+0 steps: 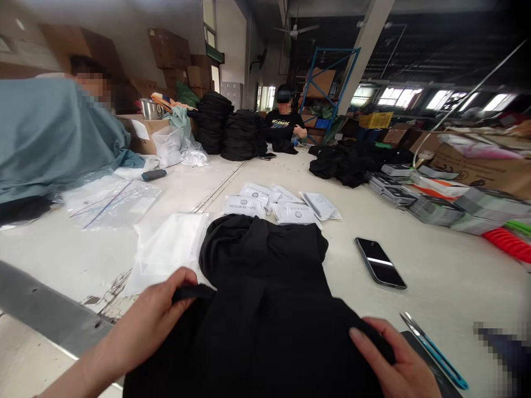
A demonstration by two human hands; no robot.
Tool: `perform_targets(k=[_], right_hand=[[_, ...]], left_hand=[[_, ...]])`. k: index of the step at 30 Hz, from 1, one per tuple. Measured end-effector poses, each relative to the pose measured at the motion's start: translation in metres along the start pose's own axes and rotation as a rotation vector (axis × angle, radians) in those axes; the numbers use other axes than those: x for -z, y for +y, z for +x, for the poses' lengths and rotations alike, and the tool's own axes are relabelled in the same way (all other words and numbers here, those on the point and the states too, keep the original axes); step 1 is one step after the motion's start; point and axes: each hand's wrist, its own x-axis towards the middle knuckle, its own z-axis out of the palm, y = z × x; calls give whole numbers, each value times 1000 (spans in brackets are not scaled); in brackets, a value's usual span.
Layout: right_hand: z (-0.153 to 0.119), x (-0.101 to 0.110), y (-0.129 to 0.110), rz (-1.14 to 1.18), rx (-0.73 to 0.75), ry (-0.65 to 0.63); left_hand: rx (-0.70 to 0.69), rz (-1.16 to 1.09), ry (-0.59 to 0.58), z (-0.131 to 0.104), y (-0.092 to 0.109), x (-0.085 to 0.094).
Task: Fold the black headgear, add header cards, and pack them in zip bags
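A black cloth garment (pixel 265 320) lies spread in front of me, its far part folded and bunched on the table. My left hand (pixel 166 304) pinches its left edge between thumb and fingers. On the other side my right hand (pixel 390 354) grips the right edge, thumb on top. Beside the right hand lie thread snips (pixel 440 354) with blue handles, partly over a dark flat item. Clear plastic bags (pixel 170 243) are stacked just beyond the left hand. Past the garment sit several white printed packets (pixel 296 213).
A phone (pixel 380 262) lies to the right on the white table (pixel 348 215). Bundled packs (pixel 435 207) and black cloth (pixel 348 160) are heaped at the far right. Tall black fabric stacks (pixel 213 121) stand at the back. A person (pixel 284 119) sits opposite; another is behind blue-grey cloth (pixel 53 132).
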Motion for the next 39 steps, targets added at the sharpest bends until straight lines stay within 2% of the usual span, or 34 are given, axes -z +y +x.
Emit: perform_targets(k=[2, 4, 6, 8, 10, 12, 14, 16, 18, 19, 21, 24, 27, 29, 31, 34, 37, 39], right_hand=[[36, 8, -29, -64, 101, 78], [79, 5, -56, -90, 209, 108], [116, -6, -73, -89, 257, 150], [134, -22, -76, -92, 339, 188], [129, -41, -66, -124, 474, 186], [106, -59, -49, -210, 610, 109], [76, -75, -32, -340, 696, -53], [51, -87, -15, -475, 760, -282], [37, -94, -1, -574, 790, -467], [34, -96, 4, -602, 792, -521], [33, -94, 7, -603, 780, -575], [43, -79, -8, -480, 701, -629], [70, -60, -38, -221, 498, -529], [102, -52, -53, -87, 398, -368], [141, -53, -61, -35, 328, -186], [199, -61, -61, -57, 271, -64], [245, -69, -57, -111, 230, 5], [271, -72, -53, -135, 186, 54]], left_hand=[[-68, 64, 97, 37, 13, 18], [-112, 190, 190, 83, 27, 28], [-121, 305, 249, 121, 40, 26], [-153, 354, 273, 143, 49, 8], [-256, 398, 254, 150, 51, -19], [-370, 449, 184, 152, 48, -49], [-381, 476, 82, 159, 41, -74], [-303, 468, -5, 172, 31, -90], [-247, 450, -50, 186, 22, -99], [-241, 444, -60, 192, 18, -102], [-234, 437, -71, 197, 13, -102], [-232, 431, -89, 195, 15, -96], [-214, 427, -110, 197, 32, -85], [-211, 421, -85, 203, 50, -79], [-227, 407, -29, 211, 69, -81], [-239, 390, 13, 220, 83, -103], [-222, 386, 2, 227, 75, -133], [-227, 370, 19, 230, 64, -147]])
